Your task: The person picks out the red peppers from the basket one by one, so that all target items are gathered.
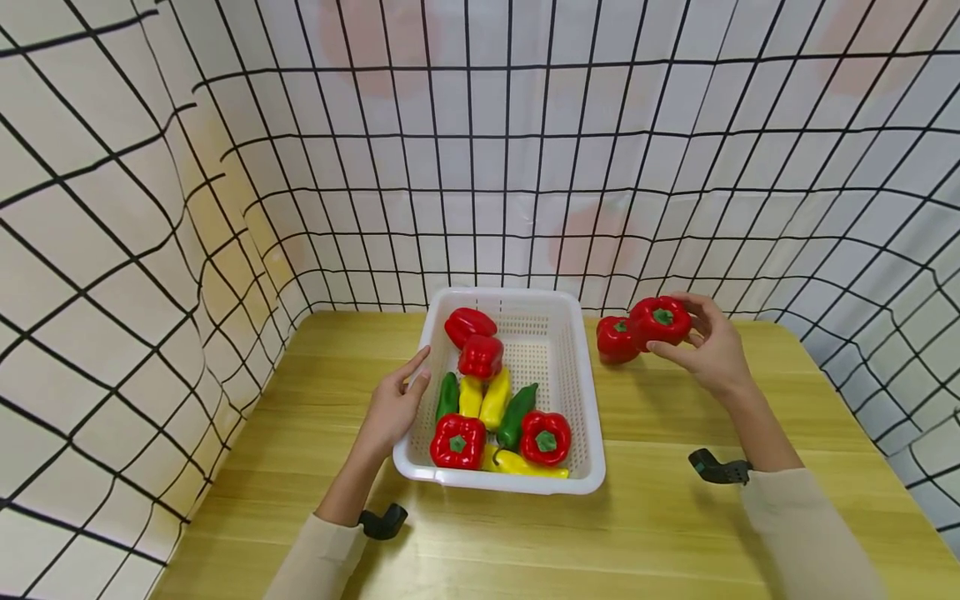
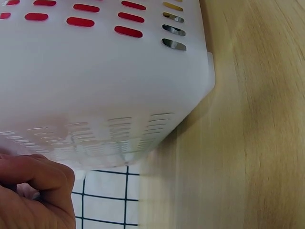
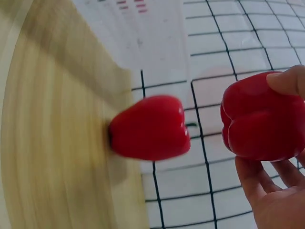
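Black wire mesh (image 1: 507,191) before pale sheeting (image 1: 487,162) borders a wood-grain table (image 1: 510,542).

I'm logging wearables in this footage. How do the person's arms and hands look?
The left sleeve and right sleeve are plain pale beige. Beside each sleeve's end sits a black, angular wrist device. The left hand and right hand wear no gloves.

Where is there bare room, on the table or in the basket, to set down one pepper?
On the wooden table: in front of the white basket, between the forearms; also right of the basket, nearer than the standing red bell pepper. Inside: the far right corner, beside two red bell peppers. The basket's near half is crowded with peppers.
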Demonstrator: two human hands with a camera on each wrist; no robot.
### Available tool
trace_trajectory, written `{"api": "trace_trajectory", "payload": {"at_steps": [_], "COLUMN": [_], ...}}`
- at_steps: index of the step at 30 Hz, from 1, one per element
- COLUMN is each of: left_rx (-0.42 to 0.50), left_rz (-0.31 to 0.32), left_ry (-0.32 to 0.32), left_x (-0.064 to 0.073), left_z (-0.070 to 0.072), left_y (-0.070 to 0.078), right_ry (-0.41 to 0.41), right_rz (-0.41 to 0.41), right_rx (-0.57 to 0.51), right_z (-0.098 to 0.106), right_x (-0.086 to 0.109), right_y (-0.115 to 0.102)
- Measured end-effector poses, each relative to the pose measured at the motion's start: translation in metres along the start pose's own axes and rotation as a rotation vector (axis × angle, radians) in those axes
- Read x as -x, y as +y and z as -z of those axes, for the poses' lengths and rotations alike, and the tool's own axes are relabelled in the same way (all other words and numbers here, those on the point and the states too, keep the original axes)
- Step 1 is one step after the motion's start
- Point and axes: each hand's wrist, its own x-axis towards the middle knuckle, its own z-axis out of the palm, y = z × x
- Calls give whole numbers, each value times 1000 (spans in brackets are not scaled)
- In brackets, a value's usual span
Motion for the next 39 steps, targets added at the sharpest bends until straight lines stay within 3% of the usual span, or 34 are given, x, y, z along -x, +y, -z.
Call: {"api": "trace_trajectory", "payload": {"at_steps": [14, 32, 39], "left_rx": [7, 5, 13], "left_rz": [2, -2, 6], "left_ry": [-3, -13, -15], "left_x": [-1, -3, -1], "left_z": [0, 0, 0], "left_y": [-1, -1, -1], "right_ry": [3, -80, -81], "right_rz": [-82, -215, -211], "right_rx": [15, -1, -30], "right_z": [20, 3, -6], "right_x": [-2, -21, -22], "right_y": [44, 85, 91]}}
